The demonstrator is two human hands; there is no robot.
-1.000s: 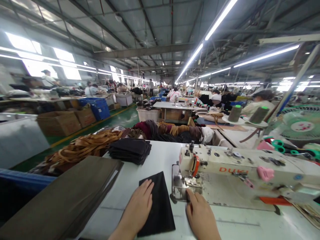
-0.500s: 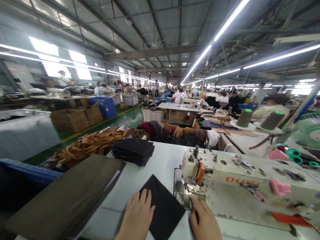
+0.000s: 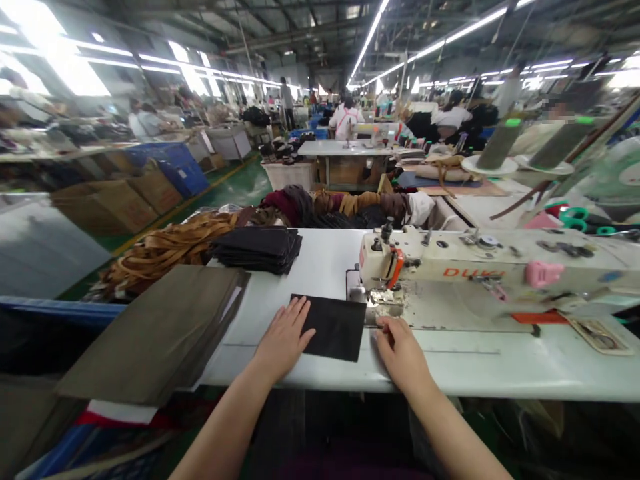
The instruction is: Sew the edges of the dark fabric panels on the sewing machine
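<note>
head view, black piece point(image 3: 334, 325): lies flat on the white bench point(image 3: 500, 363), just left of the sewing machine point(image 3: 480, 270), its right edge touching the needle plate area.
left hand point(image 3: 284, 339): open, fingers spread flat, pressing on the piece's left edge.
right hand point(image 3: 400, 350): open and curved, fingertips at the piece's right corner by the presser foot point(image 3: 385, 298); gripping nothing.
progress: judged early; the piece is lined up at the foot, no stitching visible on it.
left over: a stack of dark pieces point(image 3: 257, 248) waits behind.
orientation: long axis runs left to right across the bench, pointing into the machine.
</note>
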